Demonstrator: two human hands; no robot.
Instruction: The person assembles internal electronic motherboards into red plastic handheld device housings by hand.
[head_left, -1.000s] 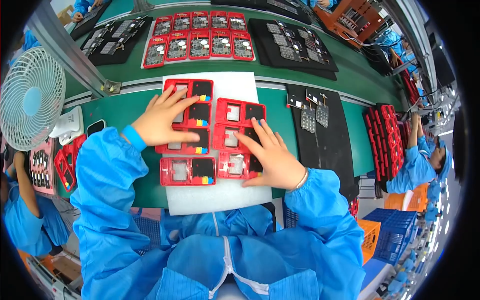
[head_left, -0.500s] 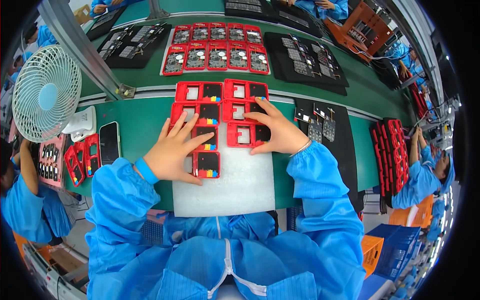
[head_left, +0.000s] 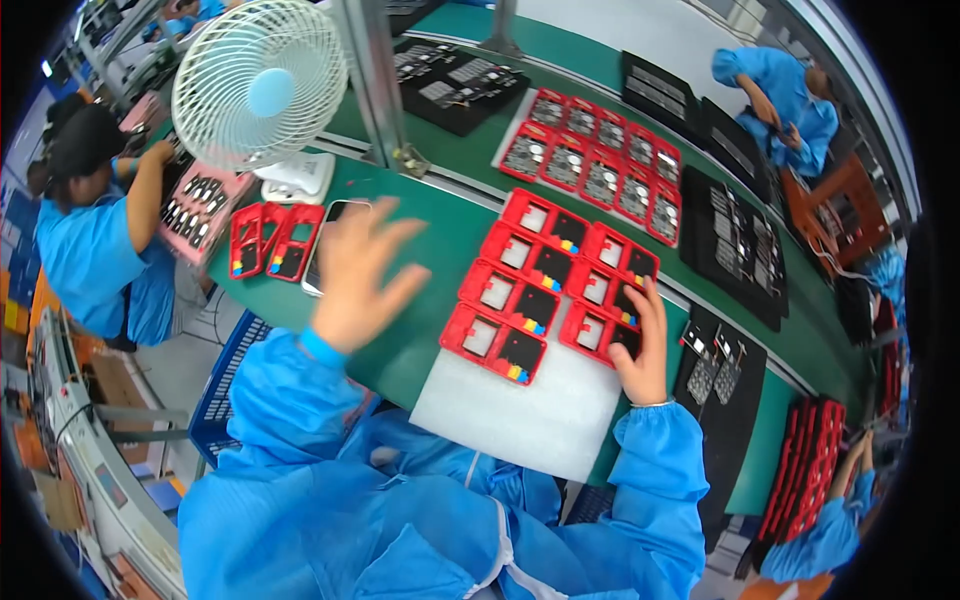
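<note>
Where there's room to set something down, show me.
Free: the foam nearer you than the red cases; the green table between the left hand and those cases; the black mat nearer you than the boards. Crowded: the rest of the foam, with the right hand over the cases, and around the phone and fan.

At your far left, a white fan (head_left: 262,90) stands beside a metal post (head_left: 370,80). On the left, a co-worker (head_left: 105,235) in blue is beside a pink tray (head_left: 236,190), and a blue crate (head_left: 225,375) sits nearer you. At your far right, another person (head_left: 785,75) is near a brown frame (head_left: 805,210).
</note>
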